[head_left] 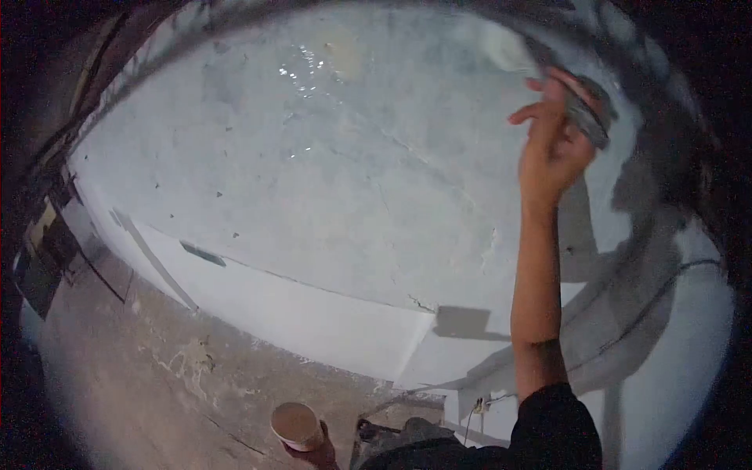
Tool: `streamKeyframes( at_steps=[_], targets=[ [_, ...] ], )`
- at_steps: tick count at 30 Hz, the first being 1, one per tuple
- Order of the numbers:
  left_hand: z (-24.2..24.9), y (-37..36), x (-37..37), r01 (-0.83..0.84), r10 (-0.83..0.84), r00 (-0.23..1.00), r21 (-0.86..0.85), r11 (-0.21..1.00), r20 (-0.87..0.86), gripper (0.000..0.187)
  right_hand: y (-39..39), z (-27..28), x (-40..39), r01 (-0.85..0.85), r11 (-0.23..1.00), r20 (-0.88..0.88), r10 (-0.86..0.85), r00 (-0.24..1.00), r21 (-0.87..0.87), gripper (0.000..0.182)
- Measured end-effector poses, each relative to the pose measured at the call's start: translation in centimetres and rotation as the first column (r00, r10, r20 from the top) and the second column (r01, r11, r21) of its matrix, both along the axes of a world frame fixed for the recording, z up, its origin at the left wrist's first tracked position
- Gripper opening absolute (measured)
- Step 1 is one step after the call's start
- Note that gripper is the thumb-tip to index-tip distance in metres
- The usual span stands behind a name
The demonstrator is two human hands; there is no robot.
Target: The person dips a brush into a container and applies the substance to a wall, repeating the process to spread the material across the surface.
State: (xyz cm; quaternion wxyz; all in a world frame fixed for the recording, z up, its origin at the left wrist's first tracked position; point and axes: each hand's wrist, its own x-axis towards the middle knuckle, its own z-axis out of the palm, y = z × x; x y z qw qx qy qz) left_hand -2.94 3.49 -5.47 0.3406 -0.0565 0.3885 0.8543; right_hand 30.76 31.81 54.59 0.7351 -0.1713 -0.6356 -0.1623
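Note:
My right hand [558,129] is raised at the upper right, close to a pale wall [352,196]. Its fingers close around a paintbrush [580,98], which is smeared by motion; a whitish blurred end points up and left along the wall. Low in the view, my left hand [319,453] holds a round tub [296,425] with a light rim and a brownish inside. Most of that hand is hidden behind the tub. Wet, glossy streaks [301,70] shine on the upper wall, left of the brush.
Cracks and small dark chips mark the wall. Along its foot runs a white ledge [313,309] with a dark slot at the left. The stained concrete floor [196,376] lies below. A cable [627,337] hangs at the right, and shadows fall across that side.

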Motion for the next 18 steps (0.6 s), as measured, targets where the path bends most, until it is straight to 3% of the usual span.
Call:
streamKeyframes(
  at_steps=[2,3,4,5,6,7,8,10,12,13,15,16,17,18],
  targets=[
    [0.1,-0.6,1.1,-0.03,0.029,0.999,-0.045,0.999,-0.024,0.079,0.4,0.8,-0.1,0.339,0.868,-0.047,-0.346,0.937,0.362,0.021],
    [0.2,-0.5,1.8,-0.008,0.012,0.977,0.017,1.0,-0.215,0.077,1.1,0.8,-0.5,0.302,0.892,-0.02,-0.314,0.949,0.336,0.019],
    [0.5,-0.6,2.2,0.028,0.003,0.916,0.072,0.997,-0.4,0.075,1.6,0.8,-0.9,0.421,0.815,0.058,-0.48,0.875,0.397,0.023],
    [2.1,-0.5,1.9,0.035,-0.003,0.916,0.073,0.997,-0.401,0.075,1.9,0.7,-2.0,0.522,0.715,0.118,-0.634,0.764,0.466,0.027],
    [4.4,-0.1,1.3,0.064,-0.055,0.996,0.123,0.99,-0.073,0.072,1.9,-0.7,-3.7,0.65,0.7,0.23,-0.712,0.663,0.295,0.038],
    [5.6,0.0,0.8,0.075,-0.119,0.958,0.173,0.982,0.26,0.071,3.0,-1.7,-5.0,0.643,0.736,0.401,-0.666,0.629,0.213,0.044],
    [5.0,0.2,0.5,0.038,-0.078,0.953,0.141,0.989,0.292,0.071,4.1,-2.8,-6.6,0.651,0.705,0.477,-0.692,0.542,0.282,0.044],
    [3.3,0.1,0.1,0.026,-0.052,0.97,0.113,0.993,0.235,0.071,3.3,-4.0,-9.0,0.495,0.772,0.575,-0.631,0.52,0.4,0.035],
    [2.2,0.1,0.0,0.03,-0.051,0.977,0.106,0.994,0.205,0.071,2.7,-3.7,-9.7,0.277,0.949,0.641,-0.307,0.704,0.15,0.036],
    [1.7,0.2,-0.1,0.033,-0.053,0.979,0.102,0.994,0.196,0.071,2.6,-3.1,-9.9,0.119,0.993,0.555,-0.108,0.825,0.017,0.028],
    [1.1,0.2,-0.3,0.043,-0.062,0.98,0.105,0.994,0.19,0.071,3.0,-1.2,-9.4,-0.159,0.971,0.303,0.208,0.93,-0.178,0.012],
    [1.0,0.2,-0.3,0.042,-0.062,0.979,0.105,0.994,0.194,0.071,3.9,-0.3,-8.5,-0.253,0.961,0.238,0.272,0.932,-0.108,0.015],
    [1.0,0.2,-0.4,0.045,-0.066,0.977,0.107,0.993,0.205,0.071,3.7,0.8,-7.3,-0.261,0.95,0.13,0.284,0.95,-0.172,0.015],
    [0.8,0.1,-0.4,0.042,-0.065,0.974,0.11,0.993,0.218,0.071,4.1,1.6,-6.1,-0.21,0.977,0.047,0.212,0.976,-0.041,0.017]
  ],
)
